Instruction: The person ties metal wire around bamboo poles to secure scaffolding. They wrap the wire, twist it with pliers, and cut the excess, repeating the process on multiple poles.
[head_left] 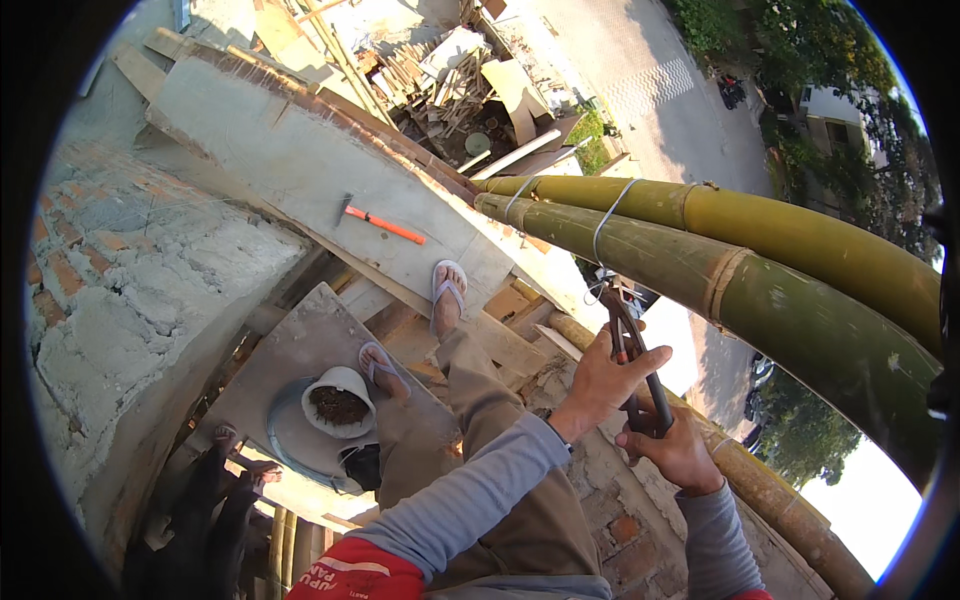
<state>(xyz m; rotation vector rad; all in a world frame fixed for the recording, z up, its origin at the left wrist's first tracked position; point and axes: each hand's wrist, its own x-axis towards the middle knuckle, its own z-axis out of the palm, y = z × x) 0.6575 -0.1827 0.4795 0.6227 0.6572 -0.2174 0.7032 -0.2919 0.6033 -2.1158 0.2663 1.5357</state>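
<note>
Right hand [672, 447] & left hand [603, 380] grip clenched on pincers [632, 352]; head at tie wire [603, 222] under bamboo pole [760, 300].

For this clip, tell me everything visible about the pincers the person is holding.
The long dark metal pincers have a rusty head and black handles. They point up and slightly left, the head at the grey wire lashing the two green bamboo poles. The left hand grips near the middle, the right hand holds the handle ends. Whether the head bites the wire cannot be told.
</note>
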